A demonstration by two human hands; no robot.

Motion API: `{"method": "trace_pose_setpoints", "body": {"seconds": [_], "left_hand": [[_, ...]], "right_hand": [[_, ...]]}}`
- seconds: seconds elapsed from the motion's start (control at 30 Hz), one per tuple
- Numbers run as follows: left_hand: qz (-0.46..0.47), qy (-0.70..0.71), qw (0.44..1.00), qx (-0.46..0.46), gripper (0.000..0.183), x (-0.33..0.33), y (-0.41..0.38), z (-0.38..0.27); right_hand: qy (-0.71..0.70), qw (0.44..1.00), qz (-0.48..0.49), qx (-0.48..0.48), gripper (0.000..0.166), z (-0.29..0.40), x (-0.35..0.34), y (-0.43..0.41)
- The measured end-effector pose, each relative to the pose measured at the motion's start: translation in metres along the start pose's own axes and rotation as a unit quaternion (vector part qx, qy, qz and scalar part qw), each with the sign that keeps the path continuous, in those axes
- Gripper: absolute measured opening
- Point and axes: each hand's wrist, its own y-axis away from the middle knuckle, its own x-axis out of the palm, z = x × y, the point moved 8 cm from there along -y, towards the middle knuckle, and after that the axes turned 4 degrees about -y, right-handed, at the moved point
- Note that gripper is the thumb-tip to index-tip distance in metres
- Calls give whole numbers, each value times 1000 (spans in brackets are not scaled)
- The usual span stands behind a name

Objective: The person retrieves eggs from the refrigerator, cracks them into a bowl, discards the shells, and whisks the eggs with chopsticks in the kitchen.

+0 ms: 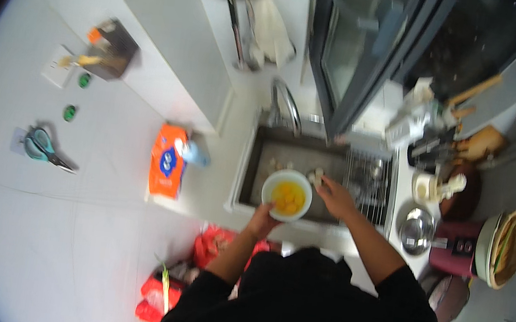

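Note:
In my left hand (263,222) is a white bowl (268,188), held by its near rim above the sink. Several raw egg yolks (289,198) lie in clear egg white inside it. To the right of the bowl, my right hand (337,198) reaches over the sink, with pale eggshell pieces (317,175) right at its fingertips. Blur hides whether the fingers grip the shells or only hang near them. More pale shell bits (279,165) rest on the bottom of the sink (253,160), behind the bowl.
A chrome faucet (290,101) arches over the sink's back edge, near an opened window frame (343,108). A wire rack (367,175) spans the sink's right part. An orange packet (168,161) stands left; a metal bowl (417,231) and a maroon appliance (454,245) stand right.

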Motion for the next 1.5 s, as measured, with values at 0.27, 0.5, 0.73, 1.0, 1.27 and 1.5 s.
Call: {"method": "trace_pose_setpoints", "body": {"seconds": [0.27,0.5,0.73,1.0,1.27,1.5], "left_hand": [[-106,20,992,66,59,-27,28,-63],[-109,55,989,83,54,-27,53,-88],[-105,81,986,104,54,-46,70,-109],[-111,100,982,115,54,-52,74,-110],[-95,87,984,120,55,-48,76,-105],[-101,64,986,116,57,-30,83,-112]], "right_hand": [[-292,928,148,-177,33,352,-129,-121],[-373,906,-21,-200,28,543,-237,-203],[-140,875,-275,-372,37,613,-299,-157],[299,829,-420,-217,42,650,-319,-161],[113,870,-379,-295,33,644,-320,-183],[-15,708,-489,-509,24,641,-314,-74]]}}
